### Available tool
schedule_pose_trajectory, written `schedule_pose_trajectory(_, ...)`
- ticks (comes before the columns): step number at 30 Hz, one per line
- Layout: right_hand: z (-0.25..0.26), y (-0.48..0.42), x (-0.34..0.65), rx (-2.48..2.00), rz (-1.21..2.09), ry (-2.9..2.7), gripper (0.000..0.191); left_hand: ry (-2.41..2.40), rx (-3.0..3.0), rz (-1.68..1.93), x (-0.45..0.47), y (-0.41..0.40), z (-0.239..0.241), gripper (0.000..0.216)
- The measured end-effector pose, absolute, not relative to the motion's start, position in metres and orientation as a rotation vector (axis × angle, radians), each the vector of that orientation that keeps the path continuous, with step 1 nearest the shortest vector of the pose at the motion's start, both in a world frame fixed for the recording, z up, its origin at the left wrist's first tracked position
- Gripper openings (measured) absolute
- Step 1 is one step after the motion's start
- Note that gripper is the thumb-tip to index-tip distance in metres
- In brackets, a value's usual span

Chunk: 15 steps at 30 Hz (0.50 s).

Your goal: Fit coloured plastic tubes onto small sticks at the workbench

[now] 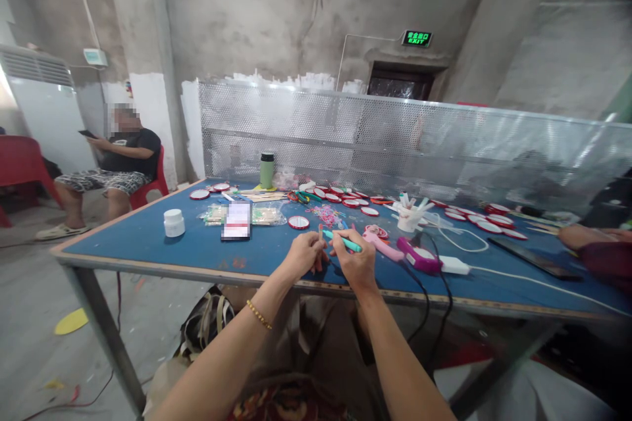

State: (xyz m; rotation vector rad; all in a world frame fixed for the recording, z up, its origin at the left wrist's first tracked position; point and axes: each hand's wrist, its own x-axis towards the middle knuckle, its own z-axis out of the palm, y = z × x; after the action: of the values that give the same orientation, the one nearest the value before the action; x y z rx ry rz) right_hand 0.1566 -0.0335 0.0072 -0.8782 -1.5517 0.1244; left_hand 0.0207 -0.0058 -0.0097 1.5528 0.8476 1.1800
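My right hand (356,258) rests on the blue table (148,243) near its front edge, fingers closed round a teal pen-like tool (342,241) that points left. My left hand (306,255) lies just beside it with fingers curled, pinching something too small to make out under the tool's tip. A pink glue gun (382,245) lies just right of my right hand. Loose coloured rubber bands (326,214) sit behind my hands.
Several red-rimmed round discs (299,222), a white jar (174,222), a green bottle (266,171), a bag of wooden sticks (261,214), a white cup (409,217), a magenta device (419,255) with cables, and a phone (530,256) cover the table. Another person's arm (592,240) rests at right; a seated person (118,158) is at left.
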Motion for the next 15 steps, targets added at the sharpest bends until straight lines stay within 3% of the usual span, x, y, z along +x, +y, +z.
schedule_pose_trajectory(15, 0.0083, -0.0342, 0.1559, -0.873, 0.118, -1.546, 0.016, 0.857, 1.540, 1.173, 0.0204, -0.0058, -0.0090, 0.011)
